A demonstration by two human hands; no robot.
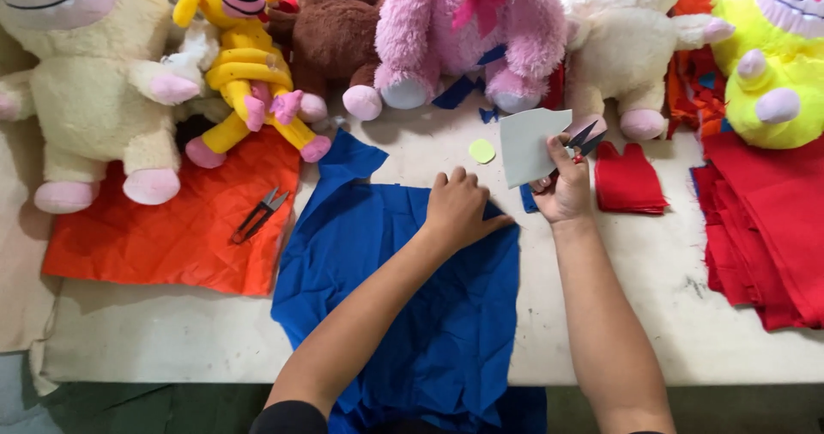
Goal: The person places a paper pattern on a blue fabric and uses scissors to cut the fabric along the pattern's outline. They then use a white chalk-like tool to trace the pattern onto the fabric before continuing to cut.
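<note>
Blue cloth (403,314) is lying spread on the table (652,297), its near edge hanging over the table's front edge. Left hand (459,206) is pressing down on the cloth's upper right part, fingers (455,179) curled and together, palm flat on the fabric, gripping nothing.

Right hand (564,189) is hovering just right of the cloth's top right corner, closed around a grey card template (525,146) and a small pair of thread snips (585,138). Template is standing up between thumb and fingers, above the cloth edge; snip blades are pointing up and right, past the thumb.

A small pale green disc (481,151) is lying on the table just left of the template. A stack of red cut pieces (629,179) is sitting just right of the right hand. Folded red fabric (768,228) is filling the right end of the table.

Orange cloth (180,228) is lying left of the blue cloth, touching it, with a second pair of snips (260,214) on it.

Plush toys are lining the far edge: cream (86,91), yellow (249,65), brown (330,30), pink (468,30), another cream (618,48), neon yellow (772,65)
</note>
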